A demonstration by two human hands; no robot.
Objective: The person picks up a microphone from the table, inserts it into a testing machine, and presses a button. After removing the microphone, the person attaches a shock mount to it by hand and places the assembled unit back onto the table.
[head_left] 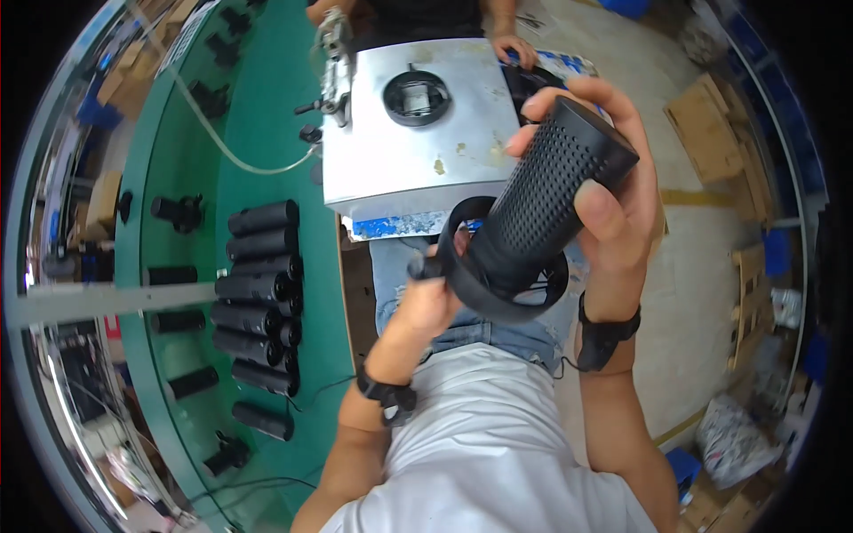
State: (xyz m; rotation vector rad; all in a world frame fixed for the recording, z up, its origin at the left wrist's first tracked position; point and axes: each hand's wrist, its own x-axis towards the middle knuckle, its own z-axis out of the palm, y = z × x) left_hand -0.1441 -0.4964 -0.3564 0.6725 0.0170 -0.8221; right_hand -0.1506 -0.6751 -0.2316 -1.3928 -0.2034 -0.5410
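A black cylinder with a perforated side (551, 182) is tilted in front of me, its flat closed end up and to the right. My right hand (626, 209) is wrapped round its upper part, thumb on the near side. At its lower end sits a wide black ring-shaped part (498, 305); whether the two are joined, I cannot tell. My left hand (428, 302) grips the ring's left side, near a short black stub, with its fingers partly hidden behind the ring. Beyond them stands a silver metal box (382, 160) with a round black part (417, 98) on its top.
Along the green bench (311, 426) at left lie several black cylinders (253, 289). A clamp fixture (334, 80) with a pale hose stands at the box's left edge. Across from me, a co-worker's hand (515, 51) rests near the box's far right corner. Cardboard (711, 129) lies at right.
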